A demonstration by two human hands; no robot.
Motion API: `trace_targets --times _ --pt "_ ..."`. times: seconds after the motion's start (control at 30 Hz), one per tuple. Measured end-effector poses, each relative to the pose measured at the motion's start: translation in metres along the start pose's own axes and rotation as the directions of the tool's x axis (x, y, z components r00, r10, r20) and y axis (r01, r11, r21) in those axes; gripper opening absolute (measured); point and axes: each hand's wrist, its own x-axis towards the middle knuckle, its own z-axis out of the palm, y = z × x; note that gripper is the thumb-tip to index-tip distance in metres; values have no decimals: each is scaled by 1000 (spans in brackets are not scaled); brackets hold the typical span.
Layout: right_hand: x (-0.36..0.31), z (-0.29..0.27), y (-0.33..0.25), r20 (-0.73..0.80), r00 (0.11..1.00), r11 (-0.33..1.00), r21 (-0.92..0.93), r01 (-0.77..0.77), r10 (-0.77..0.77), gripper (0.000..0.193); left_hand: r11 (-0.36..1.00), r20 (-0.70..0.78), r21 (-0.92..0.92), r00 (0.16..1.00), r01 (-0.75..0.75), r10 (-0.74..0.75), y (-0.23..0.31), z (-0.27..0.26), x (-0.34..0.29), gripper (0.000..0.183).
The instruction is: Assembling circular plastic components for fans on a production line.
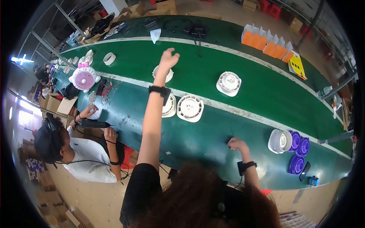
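Observation:
My left hand [169,60] is stretched far out over the green belt, thumb and fingers apart with nothing visible in them. Beneath its wrist lies a white round plastic part [169,76], partly hidden by my arm. Close to my left forearm, two white round fan-like housings rest at the table's far edge: one [170,107] is half covered by the arm, the other [190,108] is in full view. My right hand [237,144] hovers at the table's middle with fingers curled in; no object shows in it. Another white housing [229,83] sits on the belt.
To the right stand a white housing [280,141], several purple round parts [296,165], a phone [305,171] and a small blue box [314,181]. At left, a co-worker [83,152] works beside a black power screwdriver [93,124] and a pink-and-white fan [84,79]. Orange-and-white cartons [266,43] line the far side.

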Motion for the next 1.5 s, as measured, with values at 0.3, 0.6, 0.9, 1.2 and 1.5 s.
trace_targets --times 0.3,0.6,0.9,1.2,1.5 --pt "40 -114 -95 -654 613 895 -291 338 -444 46 618 238 759 796 205 -556 -130 54 10 47" --pt "96 -115 -93 -721 584 924 -341 171 -374 46 621 285 760 761 192 -583 -142 53 -32 55" --pt "73 -134 -105 -771 618 981 -42 191 -153 51 825 144 566 986 -11 -86 -143 71 -52 20" --pt "88 -152 -71 -680 539 863 -322 389 -497 41 970 22 27 970 -241 240 0 41 -174 15" --pt "21 -90 -19 -519 615 804 -422 419 -593 33 938 194 -335 981 87 -22 42 63 -326 56"
